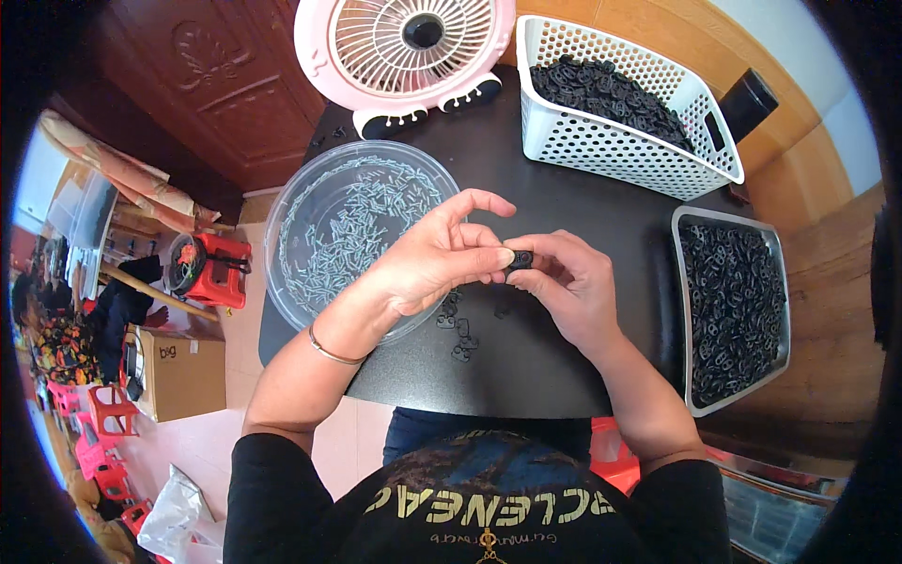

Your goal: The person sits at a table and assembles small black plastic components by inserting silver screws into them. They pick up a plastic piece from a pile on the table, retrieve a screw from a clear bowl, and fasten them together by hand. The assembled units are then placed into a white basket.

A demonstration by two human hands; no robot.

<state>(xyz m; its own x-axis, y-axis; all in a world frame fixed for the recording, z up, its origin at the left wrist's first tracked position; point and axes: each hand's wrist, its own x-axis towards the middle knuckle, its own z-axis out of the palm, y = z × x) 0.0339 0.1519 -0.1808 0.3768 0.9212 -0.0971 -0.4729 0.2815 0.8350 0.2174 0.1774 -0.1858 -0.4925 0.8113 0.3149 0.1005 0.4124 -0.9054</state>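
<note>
Above the dark table, a small black plastic part [520, 264] is pinched between both hands. My left hand [442, 249] comes in from the left with its thumb pressed against the part's near end, its index finger raised and bent. My right hand [575, 287] grips the other side between thumb and fingers. Whether a metal pin is also between the fingertips is hidden. Under my left wrist stands a round clear tub [282, 221] with many short silvery pins [352, 226]. Several loose black parts [462, 343] lie on the table just below the hands.
At the back right is a white perforated basket [611, 150] heaped with black parts. A metal tray [691, 310] of similar pieces sits at the right edge. A pink fan [324, 56] stands at the back. On the floor at left are a cardboard box [183, 376] and red stools.
</note>
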